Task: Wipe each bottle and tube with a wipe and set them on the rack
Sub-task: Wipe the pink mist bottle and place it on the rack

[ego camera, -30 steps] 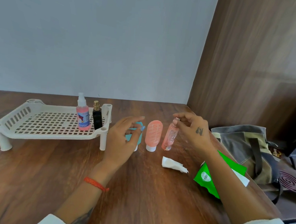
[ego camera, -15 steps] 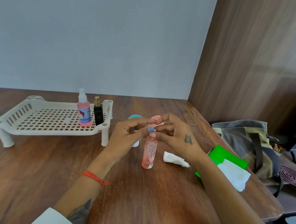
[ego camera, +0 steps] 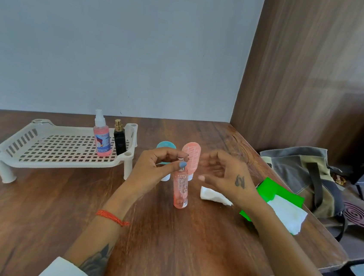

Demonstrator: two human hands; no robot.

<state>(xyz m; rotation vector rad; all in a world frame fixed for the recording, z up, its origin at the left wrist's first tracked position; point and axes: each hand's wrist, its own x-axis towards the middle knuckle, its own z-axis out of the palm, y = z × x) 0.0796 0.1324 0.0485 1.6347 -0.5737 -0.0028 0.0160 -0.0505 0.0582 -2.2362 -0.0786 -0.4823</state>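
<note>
The wooden worktop [ego camera: 56,214] runs to a pale wall at the far side and a wood panel on the right; its right edge slants past the green wipe pack [ego camera: 270,189], and the near edge cuts under the forearms. A broad bare stretch lies near and left, in front of the rack.

The white slotted rack [ego camera: 47,146] stands far left on short legs. At its right end a pink spray bottle [ego camera: 102,138] and a small black bottle [ego camera: 119,141] stand upright, side by side.

In the middle, a slim pink bottle [ego camera: 180,189] stands upright on the worktop. The left hand [ego camera: 150,172] pinches its top between curled fingertips. Behind it stand a teal tube [ego camera: 166,146] and a pink tube [ego camera: 191,153], caps down. The right hand [ego camera: 224,173] hovers just right of the slim bottle, fingers loosely curled, holding nothing. Under it lies a crumpled white wipe [ego camera: 213,195]; another wipe [ego camera: 287,213] sticks out of the green pack. A grey bag [ego camera: 303,173] sits beyond the right edge.
</note>
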